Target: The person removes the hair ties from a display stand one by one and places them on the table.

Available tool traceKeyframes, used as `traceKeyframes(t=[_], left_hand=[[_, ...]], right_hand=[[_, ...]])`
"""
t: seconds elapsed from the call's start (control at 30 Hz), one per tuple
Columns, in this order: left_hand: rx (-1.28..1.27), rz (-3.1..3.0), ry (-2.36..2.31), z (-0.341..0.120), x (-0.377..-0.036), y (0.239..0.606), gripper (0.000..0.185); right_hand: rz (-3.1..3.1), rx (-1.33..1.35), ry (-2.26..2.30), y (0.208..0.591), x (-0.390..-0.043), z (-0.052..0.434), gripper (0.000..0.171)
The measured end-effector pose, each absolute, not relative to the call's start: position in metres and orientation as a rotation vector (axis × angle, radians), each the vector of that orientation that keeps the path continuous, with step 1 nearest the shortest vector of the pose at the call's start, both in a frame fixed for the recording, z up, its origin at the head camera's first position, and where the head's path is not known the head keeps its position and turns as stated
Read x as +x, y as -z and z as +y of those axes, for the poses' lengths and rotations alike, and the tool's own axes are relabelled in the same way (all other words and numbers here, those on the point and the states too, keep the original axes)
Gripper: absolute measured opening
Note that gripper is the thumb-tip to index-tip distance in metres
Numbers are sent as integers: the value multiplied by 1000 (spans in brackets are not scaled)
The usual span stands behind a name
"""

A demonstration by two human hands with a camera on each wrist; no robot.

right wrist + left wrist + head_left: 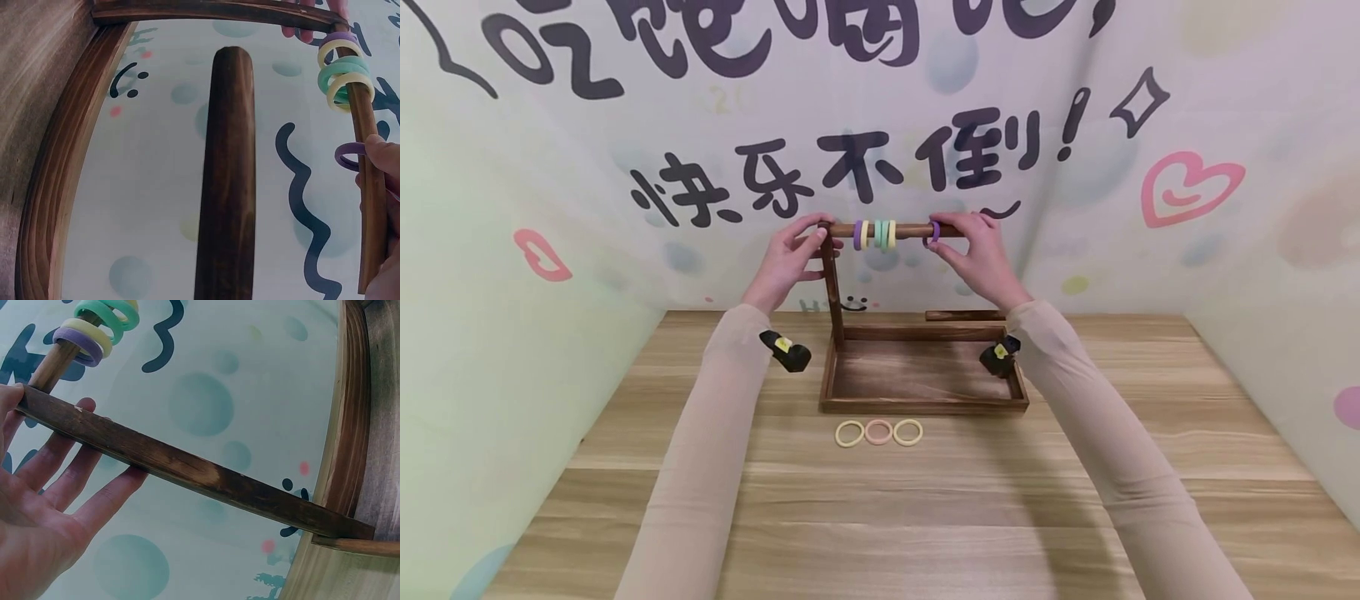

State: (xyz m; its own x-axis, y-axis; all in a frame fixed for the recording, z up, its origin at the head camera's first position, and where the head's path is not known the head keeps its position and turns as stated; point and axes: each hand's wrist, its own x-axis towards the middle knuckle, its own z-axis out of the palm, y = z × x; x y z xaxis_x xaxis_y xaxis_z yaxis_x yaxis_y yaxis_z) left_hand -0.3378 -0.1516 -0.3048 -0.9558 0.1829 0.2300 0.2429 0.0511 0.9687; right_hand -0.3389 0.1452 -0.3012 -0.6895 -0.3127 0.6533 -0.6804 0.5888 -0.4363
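Note:
A dark wooden stand has a tray base (925,407), an upright post (832,292) on its left and a horizontal rod (908,230) on top. Several purple, yellow and green rings (874,235) hang on the rod near the post. My left hand (816,236) holds the top of the post between thumb and fingers; the fingers (81,469) lie straight behind the post (187,469). My right hand (938,237) pinches a purple ring (933,233) threaded on the rod near its free end. The right wrist view shows the thumb (384,150) on that ring (347,153).
Three loose rings, yellow (850,433), pink (878,432) and yellow (907,432), lie in a row on the wooden table (925,517) in front of the tray. A short wooden bar (964,315) sits behind the tray's back right. Printed backdrop walls close in the back and both sides.

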Motion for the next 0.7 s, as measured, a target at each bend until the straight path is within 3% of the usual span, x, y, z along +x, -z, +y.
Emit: traceKeyframes(t=[0.7], left_hand=[[-460, -2242, 2082, -152, -338, 306, 35]], right_hand=[[-2212, 829, -1006, 296, -338, 155, 36]])
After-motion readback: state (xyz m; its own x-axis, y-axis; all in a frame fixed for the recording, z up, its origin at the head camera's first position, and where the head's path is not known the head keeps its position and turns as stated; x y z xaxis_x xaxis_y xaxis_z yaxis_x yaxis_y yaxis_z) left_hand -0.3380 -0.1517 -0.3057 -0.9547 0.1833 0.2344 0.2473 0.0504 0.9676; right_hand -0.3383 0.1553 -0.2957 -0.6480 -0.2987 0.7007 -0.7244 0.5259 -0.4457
